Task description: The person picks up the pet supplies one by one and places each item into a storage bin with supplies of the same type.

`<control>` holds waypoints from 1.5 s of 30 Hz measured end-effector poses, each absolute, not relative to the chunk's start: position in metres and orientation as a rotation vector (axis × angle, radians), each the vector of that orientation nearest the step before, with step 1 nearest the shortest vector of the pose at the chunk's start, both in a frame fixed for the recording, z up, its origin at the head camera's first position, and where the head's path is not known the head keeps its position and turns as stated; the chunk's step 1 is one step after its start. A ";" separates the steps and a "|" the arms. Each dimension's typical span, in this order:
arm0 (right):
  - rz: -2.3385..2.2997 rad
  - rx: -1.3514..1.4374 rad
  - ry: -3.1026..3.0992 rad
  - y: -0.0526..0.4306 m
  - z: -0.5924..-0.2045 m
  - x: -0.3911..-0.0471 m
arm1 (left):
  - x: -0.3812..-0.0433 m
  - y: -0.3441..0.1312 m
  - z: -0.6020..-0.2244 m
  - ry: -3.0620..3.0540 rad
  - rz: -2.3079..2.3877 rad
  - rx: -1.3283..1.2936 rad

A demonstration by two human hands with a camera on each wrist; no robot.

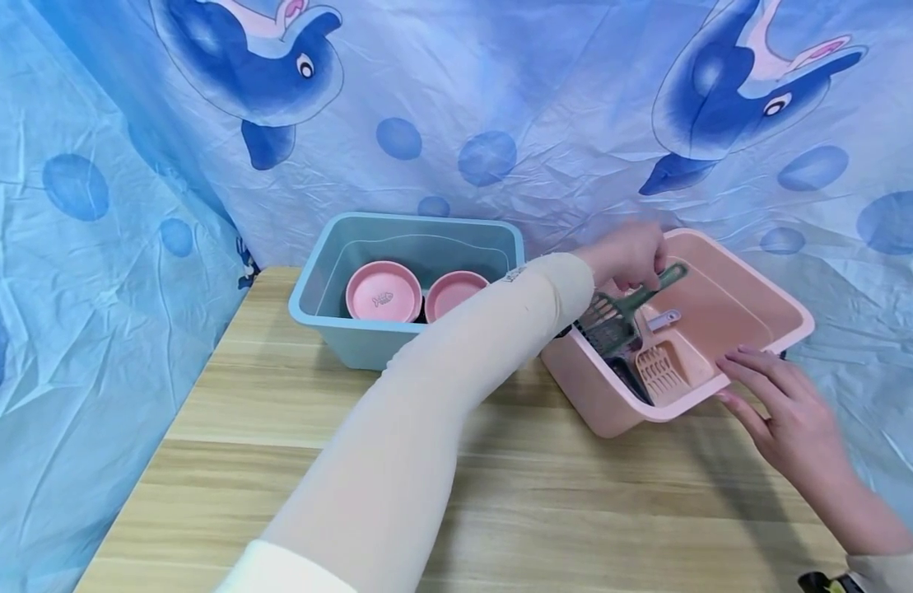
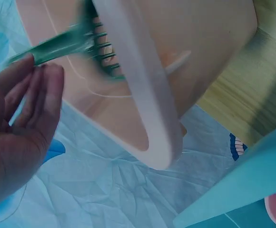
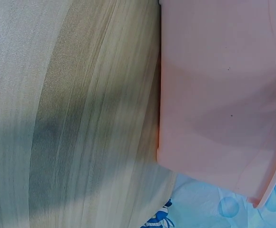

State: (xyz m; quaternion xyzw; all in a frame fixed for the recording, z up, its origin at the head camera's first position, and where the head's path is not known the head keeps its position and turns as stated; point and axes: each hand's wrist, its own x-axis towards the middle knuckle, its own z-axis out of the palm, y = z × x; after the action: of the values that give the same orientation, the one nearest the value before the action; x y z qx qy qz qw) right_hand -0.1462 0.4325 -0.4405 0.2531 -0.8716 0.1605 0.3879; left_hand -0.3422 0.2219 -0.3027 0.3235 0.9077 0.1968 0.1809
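Observation:
My left hand (image 1: pixel 634 254) reaches across into the pink bin (image 1: pixel 752 296) and pinches the handle of a green slotted litter scoop (image 1: pixel 669 280). In the left wrist view, thumb and fingertips of the left hand (image 2: pixel 26 109) meet at the end of the handle, and the slotted head of the green scoop (image 2: pixel 64 43) is beside the bin's rim. A peach slotted scoop (image 1: pixel 659 371) and a dark scoop (image 1: pixel 628 379) lie inside the bin. My right hand (image 1: pixel 785 408) holds the bin's near-right rim, thumb outside and fingers over the edge; the right wrist view mostly shows the bin's outer wall (image 3: pixel 219 104).
A teal bin (image 1: pixel 352 350) stands to the left, with two pink bowls (image 1: pixel 383 290) inside. Both bins are on a wooden table (image 1: pixel 278 428). Blue dolphin-print sheeting (image 1: pixel 456 99) hangs behind and at the sides.

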 end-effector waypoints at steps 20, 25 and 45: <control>0.422 0.683 -2.190 0.433 -0.438 -0.152 | -0.324 0.189 -0.275 2.573 0.509 1.021; 0.396 0.723 -2.217 0.439 -0.437 -0.159 | -0.316 0.167 -0.266 2.533 0.499 1.111; 0.260 0.717 -2.569 0.473 -0.393 -0.161 | -0.293 0.013 -0.254 2.660 0.406 1.147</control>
State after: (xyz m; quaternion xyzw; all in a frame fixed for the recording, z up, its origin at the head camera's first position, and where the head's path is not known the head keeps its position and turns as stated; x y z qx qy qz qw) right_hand -0.1609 0.4733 -0.3934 0.2604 -0.9332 0.0944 0.2288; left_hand -0.2926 0.0131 -0.2543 0.3898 0.9041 0.1379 0.1080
